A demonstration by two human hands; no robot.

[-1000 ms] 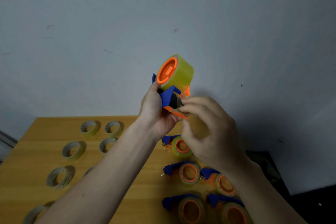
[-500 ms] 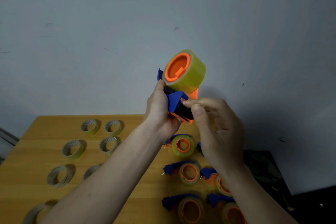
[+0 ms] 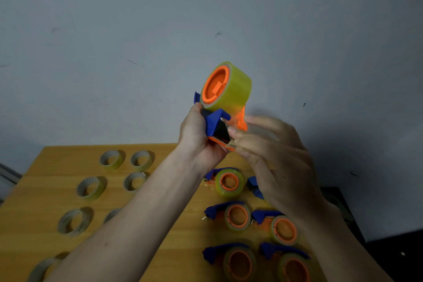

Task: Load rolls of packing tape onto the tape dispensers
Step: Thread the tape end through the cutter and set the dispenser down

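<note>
Since the earlier frame, right hand (image 3: pixel 278 162) has shifted from under the dispenser's mouth to just beside its cutter end, fingertips (image 3: pixel 235 142) pinched on what looks like the loose tape end; film itself too faint to confirm.

Head view: left hand (image 3: pixel 199 137) wraps the blue handle of the held dispenser (image 3: pixel 217 126), raised in front of the wall (image 3: pixel 137 30). Tape roll (image 3: pixel 231 86) sits on the orange hub, apparently fully seated.

Handling, judged: plastic dispenser light and stiff; grip by handle, away from the toothed blade. Tape film thin, sticky, prone to folding on itself; take it by the very end.

Surface: wooden table (image 3: pixel 45 158), loaded dispensers (image 3: pixel 237 216) at right, bare rolls (image 3: pixel 90 188) at left. Room dim, plain grey wall with scuffs.
</note>
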